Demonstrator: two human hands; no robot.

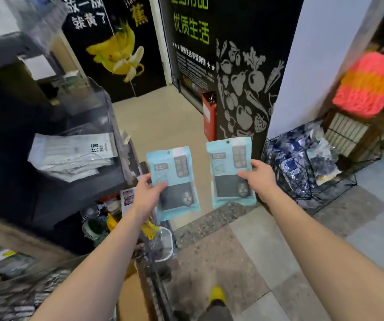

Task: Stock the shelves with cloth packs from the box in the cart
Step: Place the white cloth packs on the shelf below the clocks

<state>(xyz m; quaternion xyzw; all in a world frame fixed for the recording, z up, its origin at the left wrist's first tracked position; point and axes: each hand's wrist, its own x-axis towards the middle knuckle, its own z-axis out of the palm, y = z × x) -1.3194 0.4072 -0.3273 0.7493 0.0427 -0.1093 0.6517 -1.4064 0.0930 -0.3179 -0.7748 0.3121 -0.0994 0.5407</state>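
My left hand (148, 193) grips a light-blue cloth pack (174, 181) by its left edge, held upright in front of me. My right hand (259, 176) grips a second light-blue cloth pack (230, 172) by its right edge, at about the same height. Both packs show a dark cloth through a window in the lower half. To the left stands a dark shelf (107, 179) with white packs (70, 154) lying on it. The cardboard box (132, 295) sits in the cart (24, 295) at the bottom left, below my left forearm.
A black wire basket (306, 172) full of blue-and-white packets stands on the floor at the right. A red fire-extinguisher box (209, 117) stands against the black wall ahead. Small fans and yellow items hang below the shelf (103, 216). Open floor runs ahead between the shelf and the wall.
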